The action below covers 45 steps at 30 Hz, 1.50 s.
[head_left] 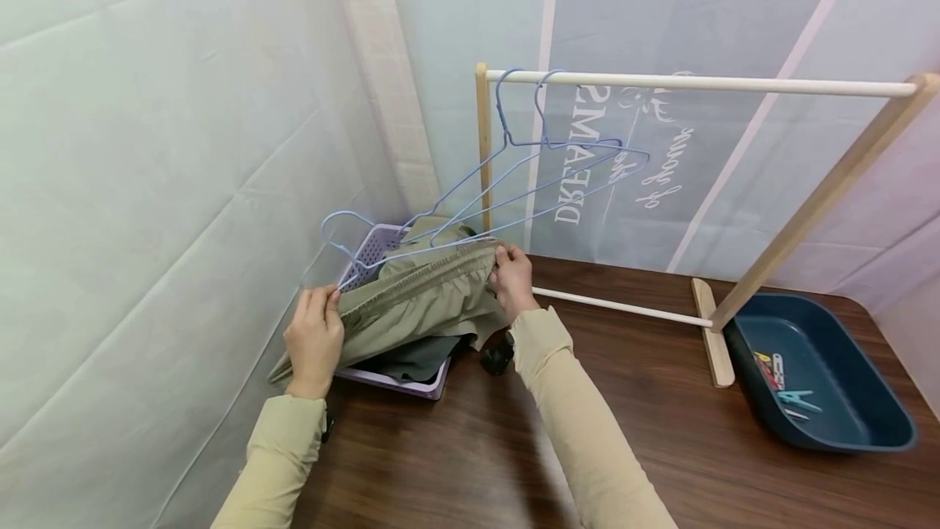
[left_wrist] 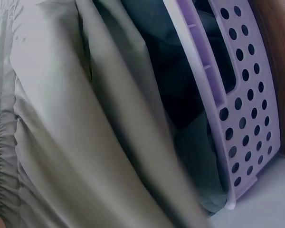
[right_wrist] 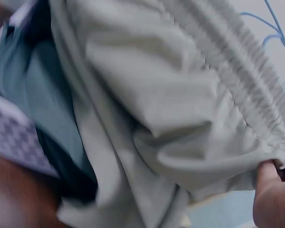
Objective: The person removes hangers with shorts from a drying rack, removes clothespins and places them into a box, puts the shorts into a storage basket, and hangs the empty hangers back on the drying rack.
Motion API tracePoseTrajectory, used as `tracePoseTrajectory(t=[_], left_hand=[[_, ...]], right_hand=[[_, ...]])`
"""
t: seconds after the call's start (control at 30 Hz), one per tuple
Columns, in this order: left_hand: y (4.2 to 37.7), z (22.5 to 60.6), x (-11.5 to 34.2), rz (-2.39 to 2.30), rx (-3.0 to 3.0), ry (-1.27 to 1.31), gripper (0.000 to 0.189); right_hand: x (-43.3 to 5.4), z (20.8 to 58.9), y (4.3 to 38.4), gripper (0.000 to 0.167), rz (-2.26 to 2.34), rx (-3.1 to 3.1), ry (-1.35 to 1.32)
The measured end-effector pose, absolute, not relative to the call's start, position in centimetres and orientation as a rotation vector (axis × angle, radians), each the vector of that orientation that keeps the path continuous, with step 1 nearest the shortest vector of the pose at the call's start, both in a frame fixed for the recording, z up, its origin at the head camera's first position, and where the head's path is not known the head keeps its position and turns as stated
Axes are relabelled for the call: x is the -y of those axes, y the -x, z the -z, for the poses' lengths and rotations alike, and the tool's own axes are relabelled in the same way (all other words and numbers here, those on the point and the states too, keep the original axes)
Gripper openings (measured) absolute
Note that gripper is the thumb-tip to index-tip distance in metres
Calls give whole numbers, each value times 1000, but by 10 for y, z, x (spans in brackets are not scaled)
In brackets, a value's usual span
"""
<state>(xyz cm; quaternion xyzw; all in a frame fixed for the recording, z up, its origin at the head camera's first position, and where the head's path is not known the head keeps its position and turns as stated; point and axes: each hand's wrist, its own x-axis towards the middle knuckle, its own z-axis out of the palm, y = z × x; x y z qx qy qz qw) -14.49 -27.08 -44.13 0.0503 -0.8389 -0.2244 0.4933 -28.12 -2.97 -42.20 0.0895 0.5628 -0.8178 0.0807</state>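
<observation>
Olive-khaki pants (head_left: 426, 296) with a gathered elastic waistband stretch between my two hands over the lilac basket (head_left: 435, 388). My left hand (head_left: 316, 341) pinches the waistband's left end, beside one end of a blue wire hanger (head_left: 351, 213). At the other end, my right hand (head_left: 512, 280) grips the waistband between thumb and fingers, also seen in the right wrist view on the pants (right_wrist: 147, 95). The hanger lies along the waistband's top edge, its hook up and to the left. Dark green cloth (left_wrist: 199, 156) sits in the basket beneath the pants.
A rack with a white top bar (head_left: 698, 83) and wooden legs stands behind, two blue wire hangers (head_left: 507, 137) on its left end. To the right, a dark teal bin (head_left: 844, 382) contains several clothespins (head_left: 799, 400). A pale wall (head_left: 184, 186) borders the left.
</observation>
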Motion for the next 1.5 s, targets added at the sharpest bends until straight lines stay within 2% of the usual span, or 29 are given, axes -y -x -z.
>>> tracePoseTrajectory(t=[0.07,0.17,0.23,0.47,0.5,0.7,0.93,1.37,1.5], left_hand=[[145,441,271,538,2028,-138,12],[144,441,272,555,2000,-160,14],[144,440,273,579,1979,-167,15],[140,441,278,593,1946,-180,15],[140,441,279,591,1944,-178,14],[139,447,281,607,1953,-160,13],[140,455,286,662,1892,-162,16],[143,452,285,681,1840,-181,13],[146,449,283,707,1818,-199,14]], right_hand=[[33,422,280,13,2440,-1607,-267],[38,423,277,43,2380,-1570,-224],[41,424,276,53,2346,-1570,-192],[50,433,273,46,2247,-1670,-126],[52,448,282,46,2243,-1690,-93],[54,473,293,43,2197,-1782,64],[53,442,265,37,2084,-1840,-4],[49,434,260,44,1890,-1921,176],[51,447,266,49,1805,-1997,267]])
